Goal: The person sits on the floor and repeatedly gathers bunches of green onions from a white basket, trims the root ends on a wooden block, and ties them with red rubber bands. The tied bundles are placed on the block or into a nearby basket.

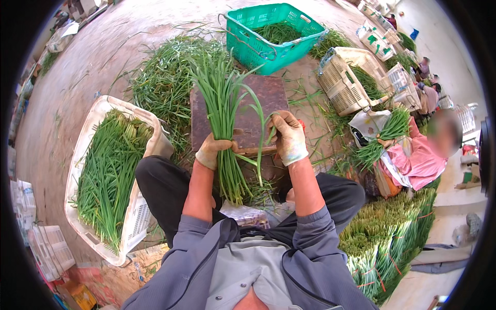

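Note:
My left hand [213, 150], in a worn glove, grips an upright bunch of green garlic chives [221, 104] around its lower stalks. The leaves fan out above the fist and the cut ends hang below it. My gloved right hand [288, 135] pinches a few loose green leaves [259, 116] just right of the bunch. One long blade bends over and hangs down between my two hands. Behind the bunch lies a dark, stained low board [263, 97]. A bit of something red shows beside my right hand, mostly hidden.
At left stands a white plastic crate [112, 101] of chives. A heap of loose leaves [166, 81] lies beyond it, near a green crate [248, 44]. A person in pink [418, 159] holds another bunch at right. Tied bundles [387, 240] stand by my right knee.

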Demonstrator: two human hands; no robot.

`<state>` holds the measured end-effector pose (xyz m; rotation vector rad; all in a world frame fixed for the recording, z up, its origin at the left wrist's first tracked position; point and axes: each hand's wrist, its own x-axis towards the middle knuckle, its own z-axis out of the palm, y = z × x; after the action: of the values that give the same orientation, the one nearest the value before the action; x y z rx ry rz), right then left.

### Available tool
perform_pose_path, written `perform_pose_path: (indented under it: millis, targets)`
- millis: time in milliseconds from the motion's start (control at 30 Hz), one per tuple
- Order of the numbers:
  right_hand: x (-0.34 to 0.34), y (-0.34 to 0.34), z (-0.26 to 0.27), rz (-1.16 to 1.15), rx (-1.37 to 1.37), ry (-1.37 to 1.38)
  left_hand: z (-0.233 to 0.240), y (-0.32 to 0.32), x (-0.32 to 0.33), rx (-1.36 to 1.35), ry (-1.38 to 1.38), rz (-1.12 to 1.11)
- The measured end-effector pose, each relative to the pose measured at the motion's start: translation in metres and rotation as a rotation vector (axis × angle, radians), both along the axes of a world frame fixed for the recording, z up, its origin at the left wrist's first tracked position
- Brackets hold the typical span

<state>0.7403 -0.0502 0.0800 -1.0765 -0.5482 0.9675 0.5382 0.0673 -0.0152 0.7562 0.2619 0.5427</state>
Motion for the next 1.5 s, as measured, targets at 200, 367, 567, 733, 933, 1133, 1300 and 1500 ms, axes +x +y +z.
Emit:
perform_pose_path:
  millis: [200,367,567,733,933,1133,1300,1500]
  targets:
    - [-0.033,0.005,-0.012,0.112,-0.196,-0.126,0.006,-0.01,0.01,-0.137,-0.069,0.005]
    - [-0.062,0.014,-0.036,0.15,-0.329,-0.198,-0.013,-0.005,0.015,-0.113,-0.057,0.055]
    - [-0.048,0.006,-0.013,0.25,-0.401,-0.089,-0.012,-0.002,0.009,-0.183,-0.009,0.1]
    - [-0.028,-0.021,-0.01,0.143,-0.012,0.299,-0.008,0.004,0.006,-0.341,-0.048,0.148]
    - [0.027,-0.06,-0.063,0.341,-0.826,-0.92,-0.016,0.012,0.001,-0.348,-0.175,0.256]
    - [-0.057,-0.055,-0.044,0.42,-0.465,-0.833,-0.018,0.006,0.013,-0.337,-0.127,0.277]
    - [-0.081,-0.043,-0.088,0.267,-0.305,-0.64,-0.015,0.002,0.034,-0.342,-0.388,0.123]
    - [-0.057,-0.02,-0.059,0.215,-0.506,-0.544,-0.02,0.019,0.06,-0.469,0.011,0.111]
